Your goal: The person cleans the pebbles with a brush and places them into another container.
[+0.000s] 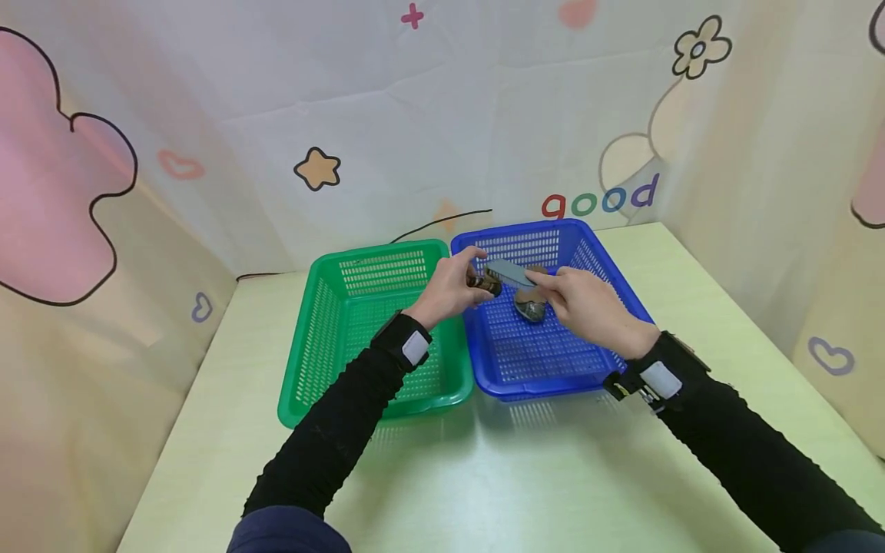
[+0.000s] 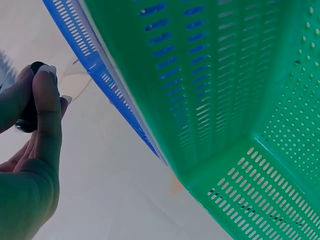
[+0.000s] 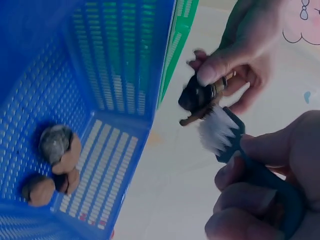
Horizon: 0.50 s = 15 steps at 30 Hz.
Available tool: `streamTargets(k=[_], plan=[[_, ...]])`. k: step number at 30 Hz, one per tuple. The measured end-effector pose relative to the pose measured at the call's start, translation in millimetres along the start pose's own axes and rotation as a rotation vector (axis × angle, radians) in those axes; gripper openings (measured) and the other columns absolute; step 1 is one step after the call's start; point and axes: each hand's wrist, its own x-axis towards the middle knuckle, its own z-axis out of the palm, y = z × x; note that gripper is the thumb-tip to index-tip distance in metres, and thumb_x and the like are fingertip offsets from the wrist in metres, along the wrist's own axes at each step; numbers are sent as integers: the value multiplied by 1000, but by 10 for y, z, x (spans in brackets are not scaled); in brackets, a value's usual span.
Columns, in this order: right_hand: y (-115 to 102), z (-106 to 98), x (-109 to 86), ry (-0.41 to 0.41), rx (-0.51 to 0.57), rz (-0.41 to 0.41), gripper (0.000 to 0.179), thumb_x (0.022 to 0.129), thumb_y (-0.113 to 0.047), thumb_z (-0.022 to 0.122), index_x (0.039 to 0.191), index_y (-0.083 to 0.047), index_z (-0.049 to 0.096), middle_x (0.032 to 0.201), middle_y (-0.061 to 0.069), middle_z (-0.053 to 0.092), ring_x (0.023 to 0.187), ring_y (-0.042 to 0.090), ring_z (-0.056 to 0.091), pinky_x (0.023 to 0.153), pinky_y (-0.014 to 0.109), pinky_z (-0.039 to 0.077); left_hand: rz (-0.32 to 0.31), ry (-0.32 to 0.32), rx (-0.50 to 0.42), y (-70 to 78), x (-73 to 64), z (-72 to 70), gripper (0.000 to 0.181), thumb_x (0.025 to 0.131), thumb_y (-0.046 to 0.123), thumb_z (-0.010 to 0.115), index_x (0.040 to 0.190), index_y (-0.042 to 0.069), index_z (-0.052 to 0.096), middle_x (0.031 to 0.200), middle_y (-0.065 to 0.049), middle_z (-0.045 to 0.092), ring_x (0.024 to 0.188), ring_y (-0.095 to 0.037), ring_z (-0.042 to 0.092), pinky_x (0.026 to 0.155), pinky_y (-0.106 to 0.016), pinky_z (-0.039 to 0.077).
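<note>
My left hand (image 1: 445,292) pinches a small dark brown and black figurine-like piece (image 3: 194,96) between thumb and fingers; its exact kind is unclear. In my right hand (image 1: 591,307) is a grey-blue brush (image 1: 509,273), its white bristles (image 3: 215,131) touching or very close to the piece. Both hands are over the blue basket (image 1: 532,365), the left one near the rim it shares with the green basket (image 1: 373,315). Several brown and grey stone-like pieces (image 3: 56,142) lie inside the blue basket. The left wrist view shows only the dark end of the held piece (image 2: 30,112).
The two perforated baskets stand side by side on a pale green table (image 1: 442,476). Behind them hangs a white printed curtain (image 1: 415,130), with a thin black cable (image 1: 259,275) at the table's back edge.
</note>
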Motion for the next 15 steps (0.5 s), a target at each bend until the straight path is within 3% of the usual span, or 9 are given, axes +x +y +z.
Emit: streamTargets(k=[3,9,15], plan=[[-4,-12,-3,-13,27,-22,38,98,-9,55,136,-8,56,80,9,55,65,16,42,55,24,32,8,1,-20,11,0,-9,64,84,4,73,141,7,43,98,-16,66,69,-20,68,62,-24,56],[-25,-16,6,19,-34,-16,36,97,-8,56,133,-8,59,82,10,58,66,17,42,55,24,30,-9,13,-16,8,-9,-25,67,83,4,74,142,8,41,99,-15,65,69,-19,67,63,-24,55],[-89,22,17,20,-28,-54,38,97,-13,57,135,-10,57,81,8,56,66,16,44,53,23,33,-3,10,-13,11,-8,-35,73,84,3,73,145,6,35,97,-18,69,68,-21,65,60,-24,54]])
